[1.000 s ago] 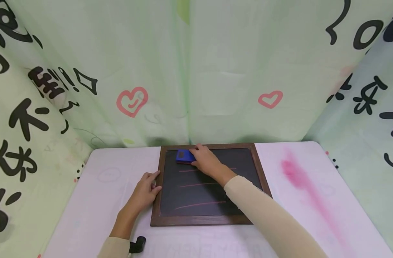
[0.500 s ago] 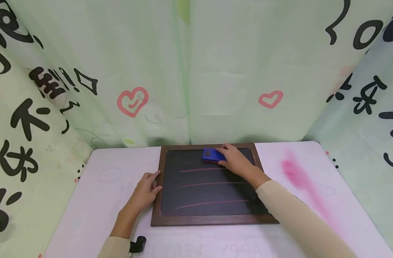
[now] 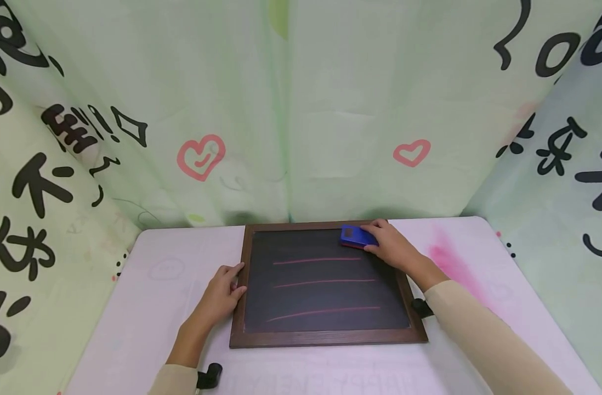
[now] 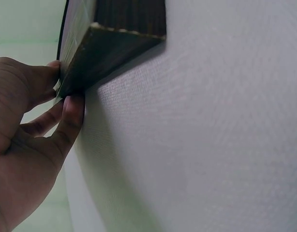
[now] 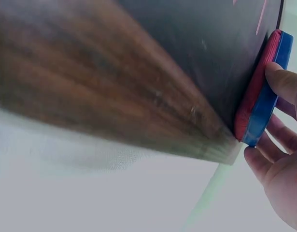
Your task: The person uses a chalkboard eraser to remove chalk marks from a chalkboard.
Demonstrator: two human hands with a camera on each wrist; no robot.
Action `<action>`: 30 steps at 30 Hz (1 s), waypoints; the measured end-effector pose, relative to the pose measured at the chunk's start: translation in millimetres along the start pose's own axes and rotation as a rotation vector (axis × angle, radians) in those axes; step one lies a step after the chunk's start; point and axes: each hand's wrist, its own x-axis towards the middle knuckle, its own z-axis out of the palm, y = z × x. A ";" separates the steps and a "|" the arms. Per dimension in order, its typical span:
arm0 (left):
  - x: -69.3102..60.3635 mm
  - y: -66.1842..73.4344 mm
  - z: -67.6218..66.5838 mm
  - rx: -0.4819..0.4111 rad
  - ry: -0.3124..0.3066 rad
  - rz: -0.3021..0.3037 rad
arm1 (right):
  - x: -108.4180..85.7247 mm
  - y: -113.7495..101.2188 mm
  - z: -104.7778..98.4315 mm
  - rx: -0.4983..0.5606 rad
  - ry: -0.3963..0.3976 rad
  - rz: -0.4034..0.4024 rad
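On the blackboard (image 3: 325, 297), blue-and-red eraser (image 3: 356, 236)

Two pink hearts (image 3: 202, 162) and black characters (image 3: 36, 180) mark the curtain (image 3: 340, 82), with faint, unreadable lettering (image 3: 325, 380) on the tabletop (image 3: 143, 307).

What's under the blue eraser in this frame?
The blue eraser has a red pad underneath, facing the blackboard near its far right corner. The board surface directly beneath is covered, so any mark there can't be seen.

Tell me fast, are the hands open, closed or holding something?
Left hand: holding the chalkboard frame by its left edge.
Right hand: holding the blue-and-red eraser.
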 end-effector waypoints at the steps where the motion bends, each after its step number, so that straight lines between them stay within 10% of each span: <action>1: -0.1 -0.3 0.0 0.001 0.003 0.003 | -0.3 0.9 -0.4 0.000 0.002 -0.002; 30: 0.8 -0.1 0.8 -0.009 0.009 0.004 | 19.4 -10.9 4.3 -0.005 -0.055 -0.035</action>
